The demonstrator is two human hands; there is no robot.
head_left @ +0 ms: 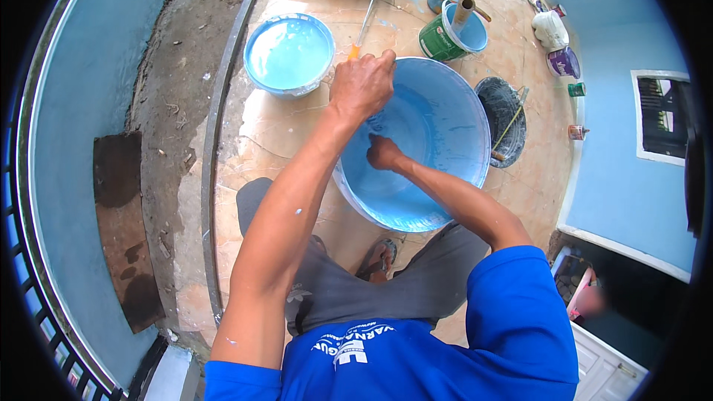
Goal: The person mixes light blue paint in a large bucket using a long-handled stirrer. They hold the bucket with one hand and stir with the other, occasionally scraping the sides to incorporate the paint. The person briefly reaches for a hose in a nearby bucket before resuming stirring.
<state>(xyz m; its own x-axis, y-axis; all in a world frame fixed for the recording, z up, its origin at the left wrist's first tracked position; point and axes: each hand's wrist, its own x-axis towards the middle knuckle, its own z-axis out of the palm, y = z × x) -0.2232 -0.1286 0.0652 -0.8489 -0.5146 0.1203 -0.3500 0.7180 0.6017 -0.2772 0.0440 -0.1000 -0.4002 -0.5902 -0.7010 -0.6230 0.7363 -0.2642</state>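
A large tilted bucket (pixel 445 96), its inside coated with light blue paint, lies in front of me on the tiled floor. My left hand (pixel 362 85) grips the bucket's near-left rim, fingers curled over the edge. My right hand (pixel 383 153) reaches inside the bucket with closed fingers against the blue-coated wall; whether it holds anything I cannot tell. A long metal rod with an orange handle (pixel 369 13) runs away from behind my left hand.
A smaller bucket of light blue paint (pixel 288 53) stands at the far left. A green paint can (pixel 443 33) with a roller handle in it, a black tray (pixel 503 115) and small cans sit to the right. A curved rail (pixel 215 141) edges the floor.
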